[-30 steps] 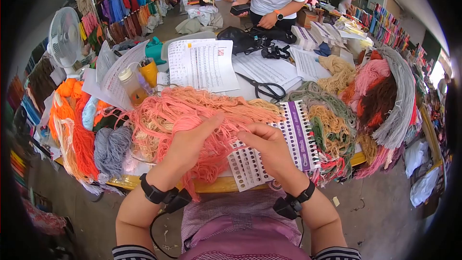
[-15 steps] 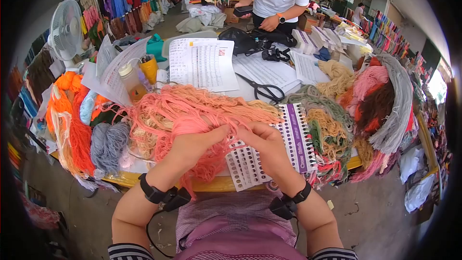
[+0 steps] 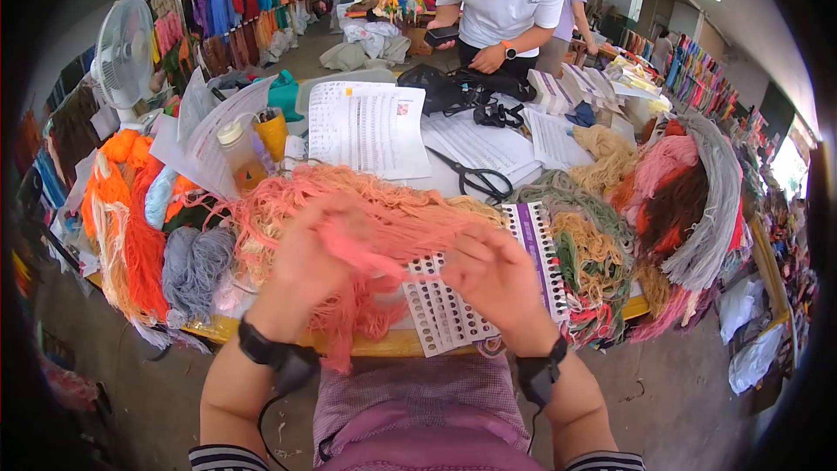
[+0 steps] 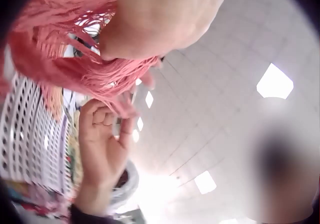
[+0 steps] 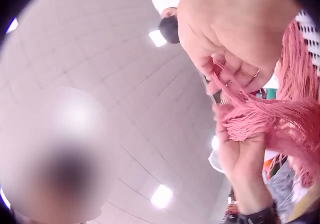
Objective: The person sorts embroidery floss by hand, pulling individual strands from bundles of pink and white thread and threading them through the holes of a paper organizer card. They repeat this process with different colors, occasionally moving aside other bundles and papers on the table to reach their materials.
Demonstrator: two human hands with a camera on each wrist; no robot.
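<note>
A skein of pink thread [image 3: 370, 253] stretches between both hands above the table's front edge. My left hand [image 3: 305, 253] grips it from the left, the strands bunched under its thumb in the left wrist view. My right hand [image 3: 495, 277], fingers curled, pinches a few loose strands at the end; in the right wrist view these strands [image 5: 232, 86] run from the skein to its thumb and fingers. Beneath the right hand lies a white punched thread card [image 3: 440, 305]. A heap of pink and peach thread [image 3: 288, 196] spreads behind and below the left hand.
Black scissors [image 3: 479, 181] and printed sheets [image 3: 375, 135] lie farther back. Orange skeins [image 3: 131, 201] and a grey-blue skein [image 3: 196, 262] are at left, mixed skeins [image 3: 597, 240] at right. A fan [image 3: 122, 57] stands back left; a person [image 3: 506, 0] stands across the table.
The hands were close together at the thread; now they have moved apart, the right one to the right, with pink strands drawn between them. The left hand has lifted the skein slightly.
</note>
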